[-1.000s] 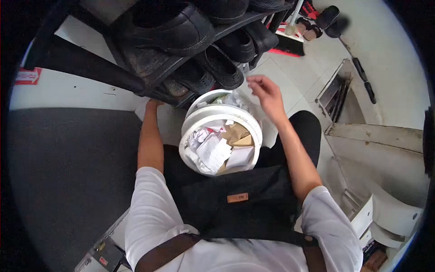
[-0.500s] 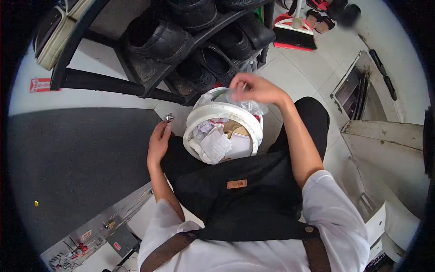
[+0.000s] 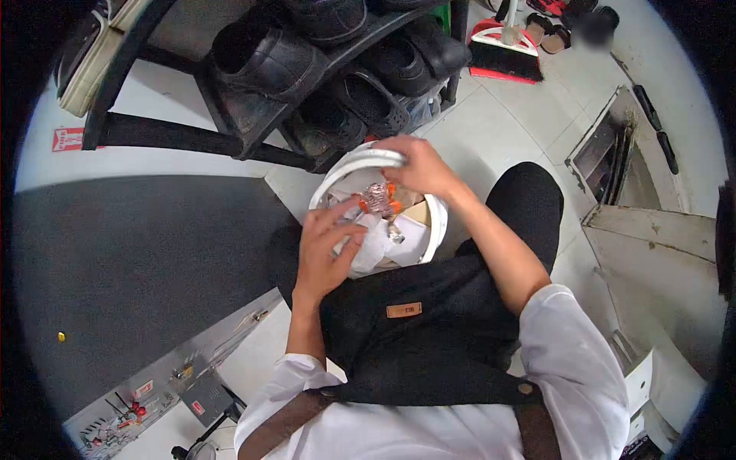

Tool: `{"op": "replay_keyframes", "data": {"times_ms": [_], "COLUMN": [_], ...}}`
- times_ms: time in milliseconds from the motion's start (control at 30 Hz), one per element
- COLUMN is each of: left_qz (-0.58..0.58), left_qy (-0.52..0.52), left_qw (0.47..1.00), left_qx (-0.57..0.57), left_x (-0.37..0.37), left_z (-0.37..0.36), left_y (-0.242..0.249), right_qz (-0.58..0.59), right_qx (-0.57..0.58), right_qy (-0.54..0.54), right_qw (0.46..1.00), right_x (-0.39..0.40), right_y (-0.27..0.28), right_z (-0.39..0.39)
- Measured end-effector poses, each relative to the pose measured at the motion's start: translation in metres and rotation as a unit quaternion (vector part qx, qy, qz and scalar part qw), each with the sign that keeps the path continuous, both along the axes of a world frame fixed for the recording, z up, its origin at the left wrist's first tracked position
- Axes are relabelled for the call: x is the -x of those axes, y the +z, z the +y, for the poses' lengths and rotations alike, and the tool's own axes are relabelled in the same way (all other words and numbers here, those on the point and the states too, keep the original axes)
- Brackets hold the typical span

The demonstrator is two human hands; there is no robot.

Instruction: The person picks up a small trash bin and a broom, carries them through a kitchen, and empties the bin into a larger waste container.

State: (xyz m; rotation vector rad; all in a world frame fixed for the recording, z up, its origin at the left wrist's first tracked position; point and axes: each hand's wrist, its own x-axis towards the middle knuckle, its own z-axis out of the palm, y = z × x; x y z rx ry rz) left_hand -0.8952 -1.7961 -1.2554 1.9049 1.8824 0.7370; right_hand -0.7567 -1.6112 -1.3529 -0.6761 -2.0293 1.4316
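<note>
A white round bin (image 3: 438, 230) stands between the person's knees, with papers (image 3: 414, 239) and crumpled white tissue (image 3: 373, 244) inside. Over its contents is a crinkled silver and orange wrapper (image 3: 377, 199). My left hand (image 3: 326, 249) is over the bin's left side, fingers spread, their tips close to the wrapper's left edge. A small crumpled silver piece (image 3: 395, 234) lies on the papers. My right hand (image 3: 420, 167) reaches over the far right rim, its blurred fingertips close to the wrapper's upper edge; its grip cannot be made out.
Black shoes (image 3: 268, 61) fill a dark rack (image 3: 172, 136) just beyond the bin. A red dustpan with a black brush (image 3: 504, 60) is at the top right. A dark panel (image 3: 153, 261) lies left, and a framed opening (image 3: 606, 157) is at the right.
My left hand has moved right, over the bin, and no longer holds the small silver piece. My right hand has moved down and left. The silver and orange wrapper has come into view.
</note>
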Motion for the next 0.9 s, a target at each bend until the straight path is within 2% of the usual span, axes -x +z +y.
{"op": "replay_keyframes", "data": {"times_ms": [100, 167, 200, 233, 300, 333, 400, 433, 500, 567, 633, 667, 700, 733, 800, 900], "left_qz": [0.031, 0.004, 0.004, -0.105, -0.317, -0.318, -0.2, -0.201, -0.373, -0.386, -0.402, -0.438, -0.471, -0.458, -0.466, -0.5], "left_qy": [0.035, 0.193, 0.194, 0.226, 0.281, 0.281, 0.277, 0.277, 0.273, 0.272, 0.271, 0.243, 0.214, 0.241, 0.237, 0.246], "left_qw": [0.998, 0.973, 0.973, 0.964, 0.905, 0.905, 0.939, 0.939, 0.886, 0.88, 0.872, 0.858, 0.84, 0.837, 0.833, 0.811], "left_qx": [-0.051, -0.124, -0.124, -0.097, -0.04, -0.041, 0.032, 0.031, 0.044, 0.057, 0.068, 0.115, 0.162, 0.175, 0.18, 0.179], "left_x": [0.022, 0.032, 0.035, 0.036, 0.037, 0.036, 0.036, 0.042, 0.059, 0.073, 0.091, 0.107, 0.115, 0.118, 0.116, 0.104], "left_z": [-0.005, -0.005, -0.006, -0.006, -0.005, -0.002, 0.002, -0.001, -0.011, -0.018, -0.023, -0.021, -0.016, -0.009, -0.002, 0.006], "left_y": [-0.014, -0.034, -0.042, -0.05, -0.057, -0.057, -0.055, -0.061, -0.075, -0.079, -0.085, -0.093, -0.094, -0.096, -0.096, -0.088], "right_qz": [0.002, -0.033, -0.034, -0.046, -0.058, -0.06, -0.062, -0.071, -0.08, -0.078, -0.087, -0.093, -0.092, -0.107, -0.174, -0.179], "right_qx": [-0.01, 0.028, 0.027, 0.039, 0.051, 0.038, 0.024, -0.001, -0.026, -0.004, -0.004, -0.002, -0.004, -0.021, -0.058, -0.04], "right_qy": [-0.045, -0.055, -0.054, -0.073, -0.091, -0.097, -0.103, -0.094, -0.085, -0.164, -0.184, -0.208, -0.211, -0.192, -0.161, -0.157], "right_qw": [0.999, 0.998, 0.998, 0.996, 0.993, 0.993, 0.992, 0.993, 0.993, 0.983, 0.979, 0.974, 0.973, 0.975, 0.97, 0.97], "right_x": [0.002, 0.003, 0.004, 0.005, 0.008, 0.009, 0.011, 0.011, 0.009, 0.007, 0.006, 0.006, 0.005, 0.005, 0.002, -0.008], "right_y": [-0.011, -0.012, -0.01, -0.008, -0.006, -0.005, -0.006, -0.008, -0.005, 0.005, 0.004, 0.003, 0.003, 0.003, 0.004, 0.008], "right_z": [0.006, 0.004, 0.001, -0.002, -0.002, -0.001, 0.001, 0.0, -0.006, -0.025, -0.047, -0.052, -0.055, -0.056, -0.058, -0.052]}}
